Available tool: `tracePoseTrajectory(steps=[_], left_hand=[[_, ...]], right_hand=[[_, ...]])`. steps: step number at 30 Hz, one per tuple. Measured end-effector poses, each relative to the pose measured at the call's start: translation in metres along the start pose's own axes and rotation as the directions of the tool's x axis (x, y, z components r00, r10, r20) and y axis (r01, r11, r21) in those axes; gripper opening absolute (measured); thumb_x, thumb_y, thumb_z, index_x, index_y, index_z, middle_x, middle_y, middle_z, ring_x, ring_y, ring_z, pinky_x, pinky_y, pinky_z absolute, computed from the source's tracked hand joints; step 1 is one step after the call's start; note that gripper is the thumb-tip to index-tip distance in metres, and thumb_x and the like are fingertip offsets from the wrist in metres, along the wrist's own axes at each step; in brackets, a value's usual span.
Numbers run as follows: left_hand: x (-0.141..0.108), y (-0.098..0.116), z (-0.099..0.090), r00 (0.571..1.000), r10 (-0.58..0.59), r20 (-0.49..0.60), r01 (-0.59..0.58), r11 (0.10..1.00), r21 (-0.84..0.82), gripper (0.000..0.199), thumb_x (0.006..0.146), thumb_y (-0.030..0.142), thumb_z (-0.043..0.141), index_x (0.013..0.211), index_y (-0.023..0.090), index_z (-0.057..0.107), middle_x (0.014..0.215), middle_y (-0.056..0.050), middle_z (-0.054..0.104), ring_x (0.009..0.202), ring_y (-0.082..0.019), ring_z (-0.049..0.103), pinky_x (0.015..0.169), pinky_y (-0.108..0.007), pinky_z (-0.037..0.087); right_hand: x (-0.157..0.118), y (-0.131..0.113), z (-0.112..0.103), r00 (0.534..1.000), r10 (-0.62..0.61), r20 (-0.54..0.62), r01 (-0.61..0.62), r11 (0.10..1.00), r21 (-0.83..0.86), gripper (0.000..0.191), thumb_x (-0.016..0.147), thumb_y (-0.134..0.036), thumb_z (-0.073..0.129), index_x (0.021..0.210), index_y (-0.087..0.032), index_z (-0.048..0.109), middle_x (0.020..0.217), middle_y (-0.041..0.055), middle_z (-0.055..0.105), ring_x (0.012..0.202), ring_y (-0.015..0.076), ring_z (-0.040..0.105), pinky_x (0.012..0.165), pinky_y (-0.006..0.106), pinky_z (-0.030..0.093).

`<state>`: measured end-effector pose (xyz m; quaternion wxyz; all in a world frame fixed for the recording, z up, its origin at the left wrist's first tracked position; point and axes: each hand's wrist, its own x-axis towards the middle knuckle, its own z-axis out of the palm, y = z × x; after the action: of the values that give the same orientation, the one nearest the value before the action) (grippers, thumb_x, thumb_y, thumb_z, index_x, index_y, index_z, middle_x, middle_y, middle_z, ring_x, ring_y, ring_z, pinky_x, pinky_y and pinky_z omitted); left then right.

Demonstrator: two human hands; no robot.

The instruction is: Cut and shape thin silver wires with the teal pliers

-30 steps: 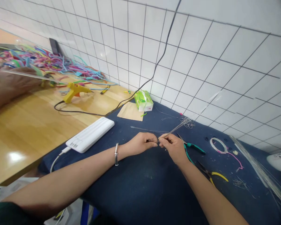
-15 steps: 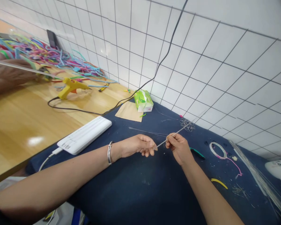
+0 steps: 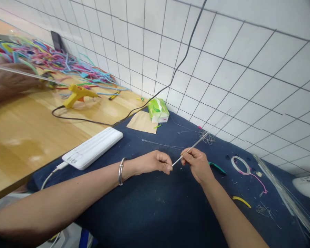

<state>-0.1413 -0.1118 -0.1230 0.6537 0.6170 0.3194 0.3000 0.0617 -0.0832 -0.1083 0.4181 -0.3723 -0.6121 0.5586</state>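
Note:
A thin bundle of wires (image 3: 199, 140) slants up to the right, its far tips fanned apart and its lower end whitish. My left hand (image 3: 157, 162), with a silver bangle at the wrist, is closed in a pinch at that lower end. Farther up the bundle, my right hand (image 3: 196, 163) is closed too, with thumb and fingertips around the wires. A few loose wires (image 3: 162, 145) lie on the dark blue cloth (image 3: 155, 210) just behind my hands. Teal-handled pliers (image 3: 217, 168) are partly hidden by my right hand.
A white power bank (image 3: 93, 148), a yellow glue gun (image 3: 79, 96) and a tissue pack (image 3: 158, 109) stand left and behind. On the right lie a tape roll (image 3: 240, 166), a yellow handle (image 3: 242, 202) and long wires (image 3: 286, 196). A co-worker's hand (image 3: 12, 82) is at far left.
My left fingers have curled in and rolled over the lower end of the bundle. The far tips of the wires have swung up slightly. My right hand has barely shifted.

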Motion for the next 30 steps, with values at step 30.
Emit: tracePoseTrajectory(steps=[30], left_hand=[[0.003, -0.003, -0.012, 0.965, 0.095, -0.244, 0.023, 0.898, 0.440, 0.016, 0.078, 0.028, 0.052, 0.077, 0.016, 0.062, 0.065, 0.001, 0.059, 0.061, -0.011, 0.053, 0.055, -0.019, 0.038]], right_hand=[[-0.010, 0.021, 0.013, 0.972, -0.225, 0.064, 0.221, 0.793, -0.568, 0.017, 0.082, -0.028, 0.052, 0.077, -0.021, 0.066, 0.073, 0.0027, 0.061, 0.070, 0.0163, 0.055, 0.071, 0.030, 0.044]])
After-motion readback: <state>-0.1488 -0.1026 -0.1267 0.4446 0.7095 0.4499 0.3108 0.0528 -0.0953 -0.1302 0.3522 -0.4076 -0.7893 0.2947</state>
